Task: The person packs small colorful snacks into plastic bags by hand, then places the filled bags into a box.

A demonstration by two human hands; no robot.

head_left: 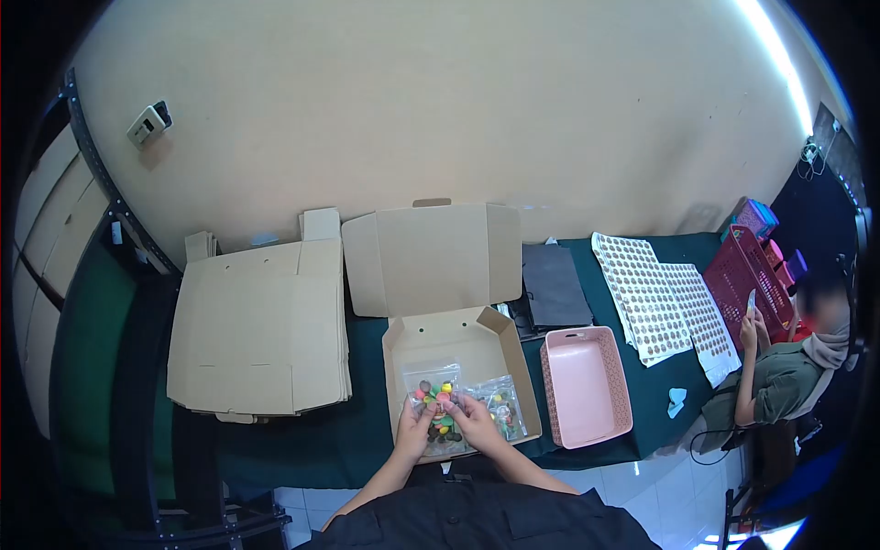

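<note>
Clear bag: a clear bag of small coloured pieces is held over the near half of the open cardboard box, at 6 o'clock in the view.
Left hand: the left hand is clamped on the bag's edge at 9 o'clock, fingers curled over the plastic.
Right hand: the right hand is pinched on the bag's edge at 3 o'clock; the two hands are close together, with the bag between them.
Second bag: a second bag of similar pieces lies on the box floor at 3 o'clock of the right hand, just beside it.
Hidden: the lower part of the held bag is covered by both hands; what the coloured pieces are is too small to tell.
Around: a flat cardboard stack lies at 9 o'clock of the box, and a pink basket at 3 o'clock, all on the green desk.
Far right: a co-worker sits at 3 o'clock, partly cut off by the dark lens rim.
Writing: the patterned sheets at 2 o'clock carry rows of round marks, too small to read.
</note>
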